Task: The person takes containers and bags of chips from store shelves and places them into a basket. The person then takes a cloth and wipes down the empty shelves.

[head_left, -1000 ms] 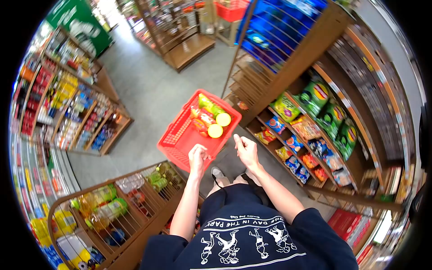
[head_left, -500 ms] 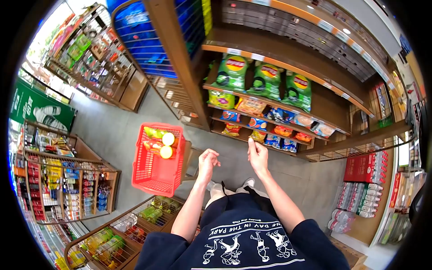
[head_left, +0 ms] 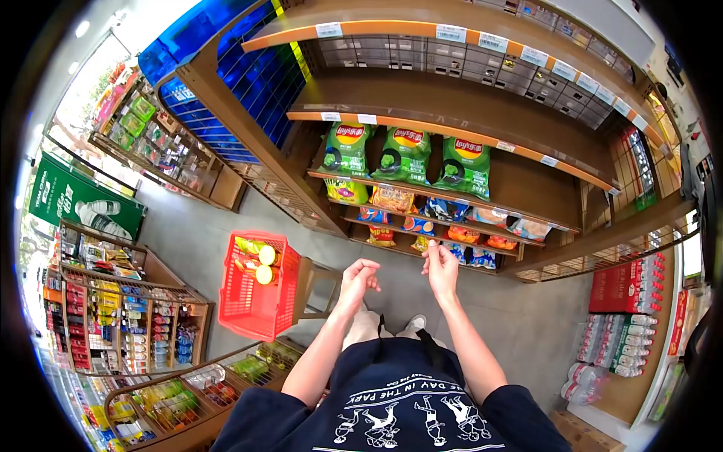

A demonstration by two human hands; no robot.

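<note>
My left hand [head_left: 359,285] hangs in the air in front of my body, its fingers loosely bent and apart, with nothing in it. Level with it, my right hand [head_left: 441,270] is raised, loosely curled and empty, the fingertips partly apart. Neither one touches anything. Left of my left hand, a red plastic shopping basket [head_left: 254,313] rests on a brown stool [head_left: 307,290]. Inside it lie a green item [head_left: 251,246] and a red item with round yellow ends. Beyond my hands, green chip bags [head_left: 461,167] stand on a brown shelf [head_left: 520,194].
Smaller snack bags [head_left: 419,224] fill the lower shelves. Bottle packs [head_left: 623,346] stand at the right. A low bin rack [head_left: 203,399] is at my lower left, with a drinks shelf [head_left: 135,316] behind it. Grey floor [head_left: 188,248] runs between the racks.
The view has tilted up, bringing more of the upper shelves into sight. Both hands stay raised and empty; the left fingers look slightly more extended. The basket has not moved on its stool.
</note>
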